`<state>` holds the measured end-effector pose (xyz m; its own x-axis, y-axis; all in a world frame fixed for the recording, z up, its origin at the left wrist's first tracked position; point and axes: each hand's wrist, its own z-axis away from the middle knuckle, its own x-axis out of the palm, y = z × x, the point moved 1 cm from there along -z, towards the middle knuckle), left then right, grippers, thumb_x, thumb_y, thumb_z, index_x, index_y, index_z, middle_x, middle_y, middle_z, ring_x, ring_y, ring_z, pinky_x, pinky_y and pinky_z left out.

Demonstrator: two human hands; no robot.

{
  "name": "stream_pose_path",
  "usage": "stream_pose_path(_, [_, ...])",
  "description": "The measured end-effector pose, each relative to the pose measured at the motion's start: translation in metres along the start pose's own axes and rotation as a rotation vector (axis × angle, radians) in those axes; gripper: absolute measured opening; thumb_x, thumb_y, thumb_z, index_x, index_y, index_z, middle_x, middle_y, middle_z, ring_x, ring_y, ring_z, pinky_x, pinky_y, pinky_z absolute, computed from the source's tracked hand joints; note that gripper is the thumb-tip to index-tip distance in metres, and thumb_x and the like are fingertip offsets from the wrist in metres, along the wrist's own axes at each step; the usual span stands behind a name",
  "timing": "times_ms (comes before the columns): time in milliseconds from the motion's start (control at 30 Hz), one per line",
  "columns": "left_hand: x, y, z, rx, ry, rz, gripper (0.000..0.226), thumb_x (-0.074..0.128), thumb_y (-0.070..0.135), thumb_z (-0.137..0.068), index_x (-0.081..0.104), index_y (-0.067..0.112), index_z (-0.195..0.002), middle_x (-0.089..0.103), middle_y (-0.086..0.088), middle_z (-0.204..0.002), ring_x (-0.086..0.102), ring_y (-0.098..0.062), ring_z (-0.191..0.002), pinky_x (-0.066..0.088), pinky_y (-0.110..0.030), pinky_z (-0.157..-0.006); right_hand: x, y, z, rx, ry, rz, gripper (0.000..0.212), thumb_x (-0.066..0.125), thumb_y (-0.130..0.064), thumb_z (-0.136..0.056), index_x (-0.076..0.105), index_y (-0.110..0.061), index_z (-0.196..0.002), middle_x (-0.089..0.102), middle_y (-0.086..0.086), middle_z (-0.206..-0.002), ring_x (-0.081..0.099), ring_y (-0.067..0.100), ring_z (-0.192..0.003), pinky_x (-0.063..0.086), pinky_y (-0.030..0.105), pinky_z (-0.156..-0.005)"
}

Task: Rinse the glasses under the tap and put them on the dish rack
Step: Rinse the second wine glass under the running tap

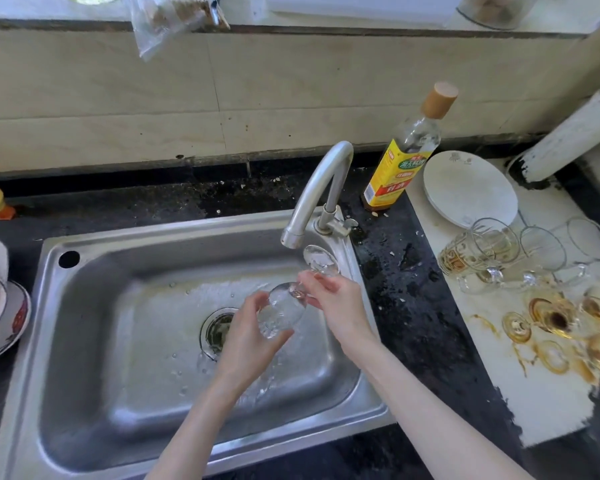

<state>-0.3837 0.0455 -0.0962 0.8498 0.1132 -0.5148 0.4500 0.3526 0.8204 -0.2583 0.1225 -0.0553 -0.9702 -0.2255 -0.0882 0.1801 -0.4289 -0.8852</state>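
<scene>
Holding a wet stemmed glass [282, 315] under the tap [321, 188]: left hand [246, 336] cups its bowl, right hand [338, 306] pinches the stem above. Likely slippery, light, fragile; grip the bowl firmly.

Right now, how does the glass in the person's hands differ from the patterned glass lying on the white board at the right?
The stemmed glass is held over the sink, the left hand round its bowl, the right hand at its stem; the patterned glass lies on its side, untouched. The stemmed glass is plain, the patterned one bears brown-gold markings. Both are transparent.
</scene>
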Motion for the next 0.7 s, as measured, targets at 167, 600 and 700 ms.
stream_pose_path(167, [0.009,-0.009,0.008,0.063,-0.048,-0.202,0.067,0.078,0.024,-0.073,0.044,0.005,-0.128,0.046,-0.011,-0.129,0.041,-0.024,-0.121,0.024,-0.019,-0.099,-0.006,0.011,0.022,-0.078,-0.007,0.227,0.010,0.067,-0.024,-0.086,0.074,-0.018,-0.085,0.066,-0.019,-0.074,0.059,-0.010,-0.071,0.040,0.007,-0.066])
stream_pose_path(600, [0.011,0.028,0.050,0.348,-0.268,-0.467,0.080,0.043,0.064,-0.078,0.034,0.017,-0.142,0.031,-0.004,-0.150,0.023,-0.024,-0.141,0.016,-0.032,-0.113,-0.060,0.025,0.089,-0.238,0.154,0.271,0.012,0.066,-0.014,-0.086,0.075,-0.011,-0.093,0.074,0.000,-0.086,0.065,0.003,-0.075,0.051,0.019,-0.072])
stream_pose_path(700, [0.023,0.044,0.073,0.473,-0.313,-0.492,0.090,0.024,0.077,-0.071,0.032,0.023,-0.143,0.029,0.007,-0.149,0.018,-0.017,-0.142,0.017,-0.033,-0.114,-0.089,0.032,0.129,-0.259,0.217,0.191,0.015,0.065,-0.009,-0.086,0.073,-0.018,-0.078,0.064,-0.021,-0.059,0.057,-0.010,-0.058,0.041,0.009,-0.060])
